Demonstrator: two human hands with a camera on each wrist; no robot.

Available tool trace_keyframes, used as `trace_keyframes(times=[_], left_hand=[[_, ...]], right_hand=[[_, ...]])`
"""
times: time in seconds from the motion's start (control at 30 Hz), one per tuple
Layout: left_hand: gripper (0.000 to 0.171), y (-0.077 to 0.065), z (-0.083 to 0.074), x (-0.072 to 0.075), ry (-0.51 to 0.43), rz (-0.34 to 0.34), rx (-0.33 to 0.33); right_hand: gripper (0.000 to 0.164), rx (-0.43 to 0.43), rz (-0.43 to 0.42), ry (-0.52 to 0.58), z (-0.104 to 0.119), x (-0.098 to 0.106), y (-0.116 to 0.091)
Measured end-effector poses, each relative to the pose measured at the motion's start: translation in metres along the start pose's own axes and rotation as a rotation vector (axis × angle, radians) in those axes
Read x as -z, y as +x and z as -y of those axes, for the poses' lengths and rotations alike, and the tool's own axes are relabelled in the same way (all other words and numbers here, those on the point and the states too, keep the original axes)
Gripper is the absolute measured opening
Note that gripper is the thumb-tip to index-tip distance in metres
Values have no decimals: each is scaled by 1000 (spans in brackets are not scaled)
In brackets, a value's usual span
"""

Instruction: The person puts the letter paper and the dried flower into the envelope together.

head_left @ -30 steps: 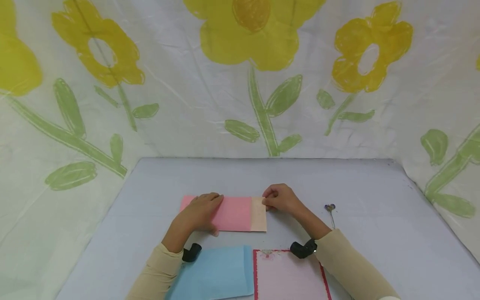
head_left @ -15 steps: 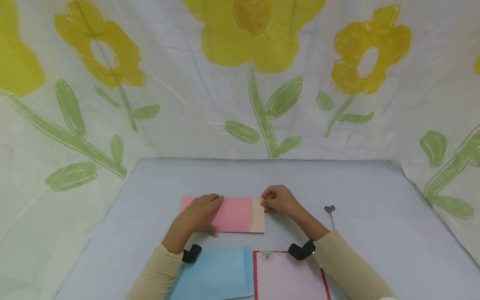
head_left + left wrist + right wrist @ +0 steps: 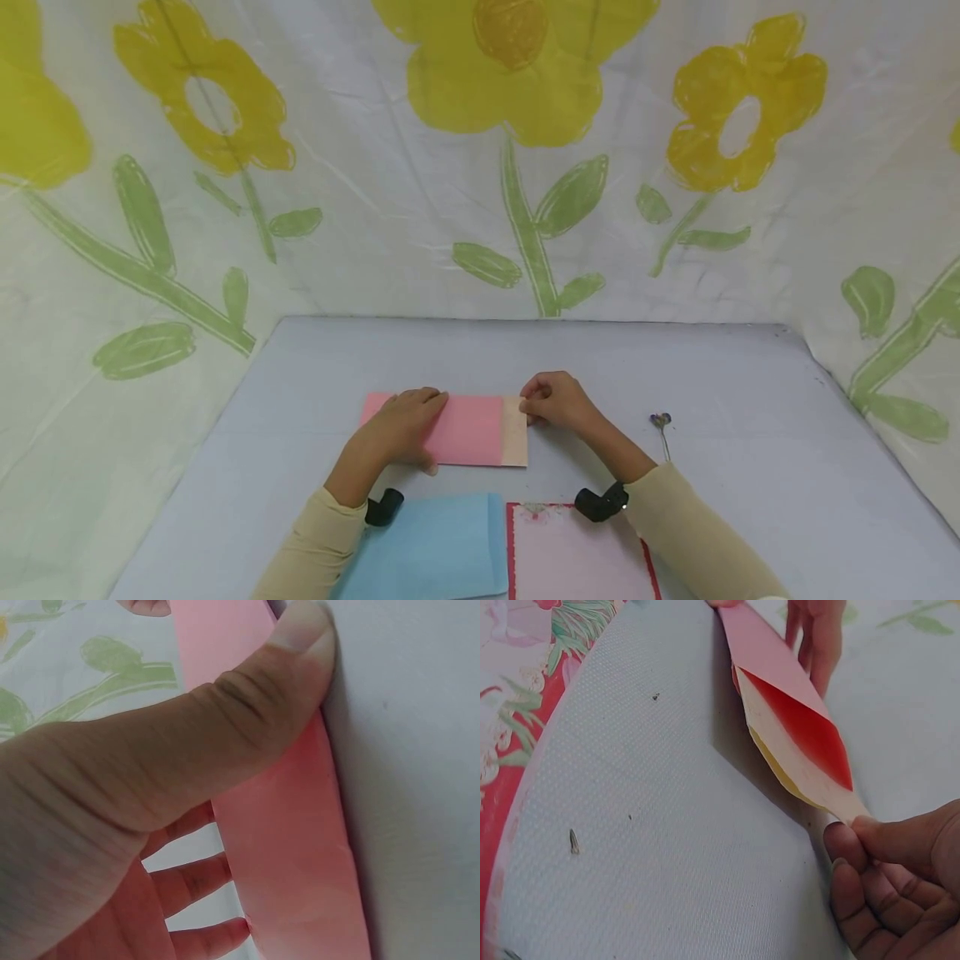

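A pink envelope (image 3: 468, 429) lies crosswise on the table, with a cream sheet of paper (image 3: 514, 433) sticking out of its right end. My left hand (image 3: 401, 429) spans the envelope's left part, the thumb on the near edge and fingertips at the far edge. At the sheet's far right corner, my right hand (image 3: 555, 398) pinches the paper between thumb and fingers. In the right wrist view the envelope's mouth gapes, showing its red inside (image 3: 810, 735) above the cream sheet. How deep the sheet sits inside is hidden.
Nearer the person lie a light blue envelope (image 3: 435, 546) and a pink sheet with a red floral border (image 3: 577, 550), partly under the right forearm. A small dried flower stem (image 3: 662, 421) lies beyond the right sleeve. A flower-painted sheet (image 3: 360, 208) hangs behind the table.
My right hand has moved slightly left with the cream sheet, and a narrower strip of it shows outside the pink envelope. My left hand stays in place.
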State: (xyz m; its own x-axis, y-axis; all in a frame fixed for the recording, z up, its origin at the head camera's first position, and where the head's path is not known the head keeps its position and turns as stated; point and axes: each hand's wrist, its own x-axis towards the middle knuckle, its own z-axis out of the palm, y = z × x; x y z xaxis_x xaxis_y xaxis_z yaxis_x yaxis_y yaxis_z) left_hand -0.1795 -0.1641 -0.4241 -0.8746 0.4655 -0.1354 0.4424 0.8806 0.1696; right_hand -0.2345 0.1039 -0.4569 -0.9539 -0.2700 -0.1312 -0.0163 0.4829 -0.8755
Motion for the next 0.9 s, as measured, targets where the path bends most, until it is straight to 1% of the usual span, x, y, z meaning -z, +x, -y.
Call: trace_keyframes(times=[0.27,0.57,0.9], left_hand=[[96,1,0,0,-15,10,-3],[99,1,-1,1,2,19,4],[99,1,-1,-1,-5,1,5]], right_hand=[[8,-3,-4,-11,0,-1,0],[9,10,-1,-12,2,-3,2],[10,5,2,-9,4,-6,3]])
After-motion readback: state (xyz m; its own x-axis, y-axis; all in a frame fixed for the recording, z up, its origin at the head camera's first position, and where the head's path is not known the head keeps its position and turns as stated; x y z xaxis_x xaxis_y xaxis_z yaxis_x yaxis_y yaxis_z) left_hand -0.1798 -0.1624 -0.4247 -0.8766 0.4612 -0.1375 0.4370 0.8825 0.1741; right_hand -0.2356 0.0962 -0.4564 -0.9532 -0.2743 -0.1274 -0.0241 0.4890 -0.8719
